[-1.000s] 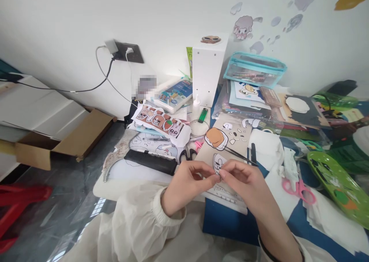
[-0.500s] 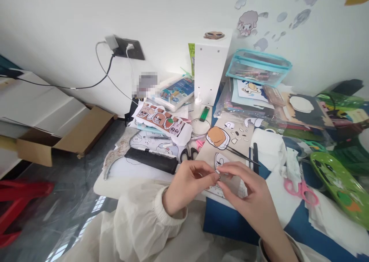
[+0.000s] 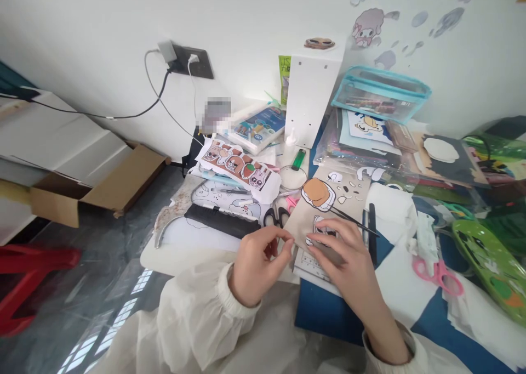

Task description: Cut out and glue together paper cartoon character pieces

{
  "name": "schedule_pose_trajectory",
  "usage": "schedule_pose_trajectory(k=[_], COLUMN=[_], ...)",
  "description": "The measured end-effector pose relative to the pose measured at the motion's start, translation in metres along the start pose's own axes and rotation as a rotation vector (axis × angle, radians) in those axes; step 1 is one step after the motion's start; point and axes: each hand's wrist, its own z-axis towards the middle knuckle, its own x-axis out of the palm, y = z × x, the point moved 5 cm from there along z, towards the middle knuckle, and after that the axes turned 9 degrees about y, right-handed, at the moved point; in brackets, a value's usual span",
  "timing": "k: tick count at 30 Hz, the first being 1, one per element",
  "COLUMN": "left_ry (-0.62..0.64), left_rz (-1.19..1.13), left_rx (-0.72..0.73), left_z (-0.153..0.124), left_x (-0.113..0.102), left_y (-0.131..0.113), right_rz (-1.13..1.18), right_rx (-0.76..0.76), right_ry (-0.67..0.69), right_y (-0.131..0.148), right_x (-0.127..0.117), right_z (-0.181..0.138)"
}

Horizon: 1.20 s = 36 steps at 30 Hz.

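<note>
My right hand point(image 3: 343, 256) lies on a tan card point(image 3: 306, 220), fingers stretched and pressing down on a small white cut-out point(image 3: 324, 230) with dark outlines. My left hand point(image 3: 258, 264) is beside it at the card's left edge, fingers curled, thumb and fingertips pinched together; I cannot make out anything in them. On the same card sit an orange toast-shaped cut-out point(image 3: 317, 193) and several tiny paper bits. Thin black tweezers point(image 3: 353, 223) lie just right of my right hand's fingers.
Black scissors point(image 3: 276, 216), a black pencil case point(image 3: 222, 220), a cartoon sticker sheet point(image 3: 236, 165), a green lighter point(image 3: 298, 159), a white box point(image 3: 310, 102), a teal zip pouch point(image 3: 380, 94), pink scissors point(image 3: 438, 270) and a green tray point(image 3: 489, 267) crowd the table. A cardboard box point(image 3: 102, 190) lies on the floor at left.
The hands were pinched together over the small cut-out above the card. Now they have parted: the right hand has lowered flat onto the card, the left has drawn back slightly left.
</note>
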Motion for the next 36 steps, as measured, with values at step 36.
schedule_pose_trajectory(k=[36], left_ry=[0.114], left_rz=[-0.619], left_rx=[-0.172], left_z=[0.009], left_x=[0.01], left_y=[0.02], right_rz=[-0.223], right_rx=[-0.063], right_ry=[-0.061], right_y=[0.022], right_x=[-0.012], right_z=[-0.005])
